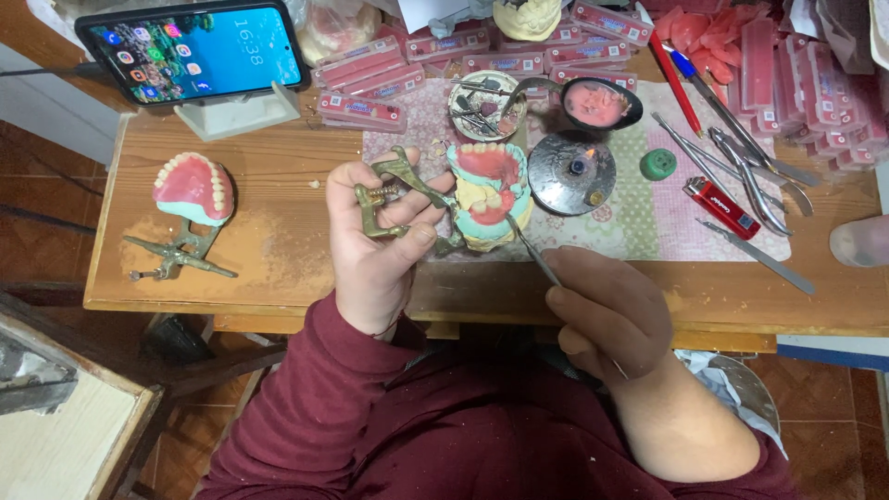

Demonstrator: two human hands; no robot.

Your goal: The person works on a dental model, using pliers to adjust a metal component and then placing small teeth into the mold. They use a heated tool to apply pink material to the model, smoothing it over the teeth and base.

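Note:
My left hand [380, 243] grips a brass articulator [394, 194] that carries a denture model [489, 193] with pink wax gums, pale teeth and greenish plaster. My right hand [607, 315] holds a thin metal wax tool [532, 250] like a pen, its tip touching the model's teeth. Both hands hover over the near part of the wooden table [278, 231]. Dark red sleeves cover my arms.
A second denture on an articulator [193, 199] sits at left. A small burner with flame [578, 168], a spoon of pink wax [597, 104], a tin of tools [482, 111], a red lighter [720, 207], pliers and blades [750, 176], pink wax boxes [370, 83] and a propped phone [194, 51] crowd the back.

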